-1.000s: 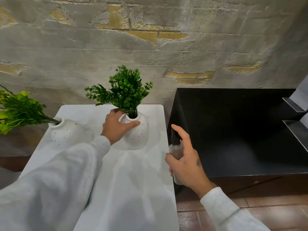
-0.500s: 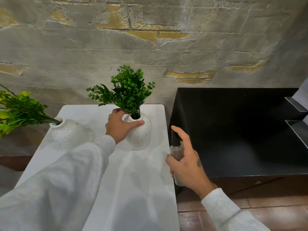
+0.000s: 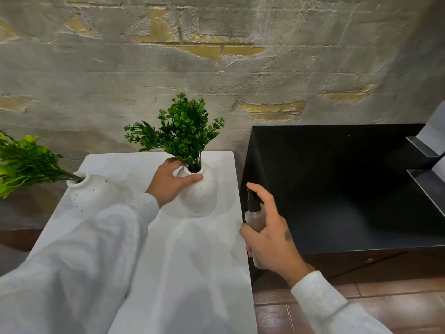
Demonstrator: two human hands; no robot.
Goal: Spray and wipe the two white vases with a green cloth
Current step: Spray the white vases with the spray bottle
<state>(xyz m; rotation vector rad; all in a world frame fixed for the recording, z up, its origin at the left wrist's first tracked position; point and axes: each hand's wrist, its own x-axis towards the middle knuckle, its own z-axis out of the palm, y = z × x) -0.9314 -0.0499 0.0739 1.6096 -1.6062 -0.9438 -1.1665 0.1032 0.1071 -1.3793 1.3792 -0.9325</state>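
Note:
Two white speckled vases stand on a white table (image 3: 192, 273). The right vase (image 3: 203, 194) holds dark green sprigs, and my left hand (image 3: 169, 183) grips its neck and shoulder, thumb across the front. The left vase (image 3: 90, 192) stands apart at the table's left edge with light green foliage leaning left. My right hand (image 3: 272, 237) holds a frosted spray bottle (image 3: 254, 218) with a black pump just off the table's right edge, index finger raised over the pump. No green cloth is in view.
A black cabinet (image 3: 349, 189) stands right of the table, with grey metal shelves (image 3: 428, 165) at the far right. A rough plastered brick wall rises behind. Brown tiled floor (image 3: 361, 300) shows at the lower right.
My left hand has shifted the right vase slightly to the right, and its sprigs moved with it. The right hand with the bottle has stayed nearly still.

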